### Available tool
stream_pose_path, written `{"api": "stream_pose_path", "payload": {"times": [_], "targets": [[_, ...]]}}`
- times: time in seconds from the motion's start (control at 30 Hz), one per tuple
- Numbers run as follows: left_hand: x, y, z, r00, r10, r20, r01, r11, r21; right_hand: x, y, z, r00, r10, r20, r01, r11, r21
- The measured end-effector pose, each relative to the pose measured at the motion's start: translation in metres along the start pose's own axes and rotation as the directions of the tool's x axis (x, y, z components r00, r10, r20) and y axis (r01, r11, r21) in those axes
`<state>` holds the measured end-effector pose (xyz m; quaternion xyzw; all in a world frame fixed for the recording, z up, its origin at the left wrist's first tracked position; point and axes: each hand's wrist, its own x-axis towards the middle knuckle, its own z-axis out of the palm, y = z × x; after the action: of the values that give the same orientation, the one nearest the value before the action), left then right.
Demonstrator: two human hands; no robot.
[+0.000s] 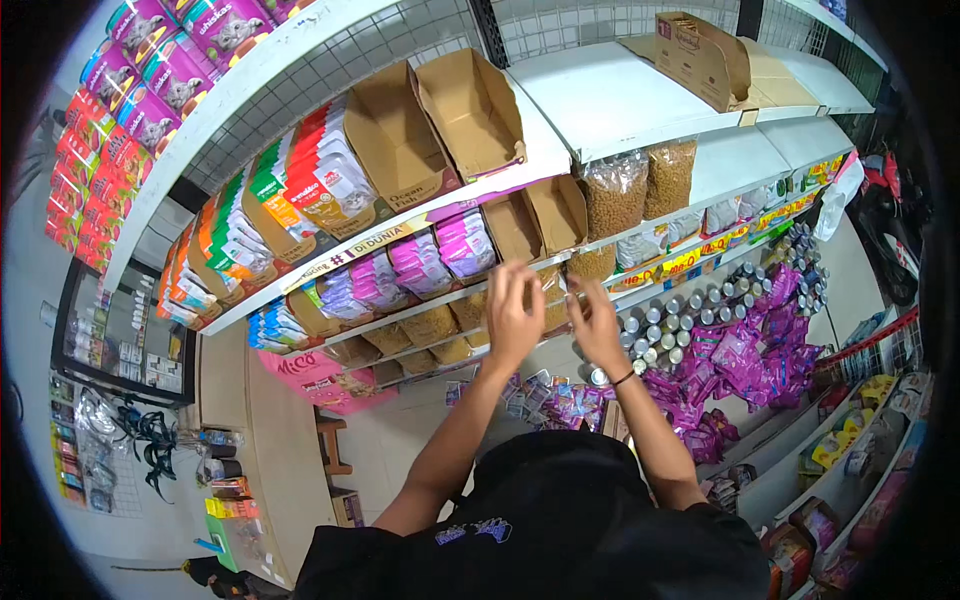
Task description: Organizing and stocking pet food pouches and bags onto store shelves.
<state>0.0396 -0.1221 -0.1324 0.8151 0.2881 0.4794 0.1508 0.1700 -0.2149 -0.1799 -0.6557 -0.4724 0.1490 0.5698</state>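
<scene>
My left hand [516, 315] is raised before the lower shelf with its fingers curled and apart, holding nothing. Just to its right, my right hand [598, 321] is also bare, fingers bent and spread, a dark band at the wrist. Directly behind the hands sit two open cardboard display boxes [514, 229] with their brown insides showing. Pink pet food pouches [463, 244] fill the box on their left. On the shelf above are two more open cardboard boxes [471, 112], beside red and white pouches [330, 176].
Silver cans [660, 330], purple packets [739, 360] and small sachets [574, 405] cover the floor to the right and below my arms. Clear bags of kibble [615, 195] stand on the right shelving. A wooden counter [281, 442] runs along the left; stocked shelves [840, 442] stand lower right.
</scene>
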Motion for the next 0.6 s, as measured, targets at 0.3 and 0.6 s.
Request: {"api": "stream_pose_path", "payload": {"times": [0.3,0.6], "targets": [[0.105,-0.023,-0.064,0.950,0.290,-0.113,-0.227,0.894,0.386,0.150,-0.138,-0.033,0.809,-0.584,0.069,0.588,0.805,-0.081],[0.031,-0.040,-0.014,0.984,0.010,0.179,0.012,0.992,-0.122,0.209,-0.141,-0.025,0.737,-0.586,0.337,0.669,0.704,-0.239]]}}
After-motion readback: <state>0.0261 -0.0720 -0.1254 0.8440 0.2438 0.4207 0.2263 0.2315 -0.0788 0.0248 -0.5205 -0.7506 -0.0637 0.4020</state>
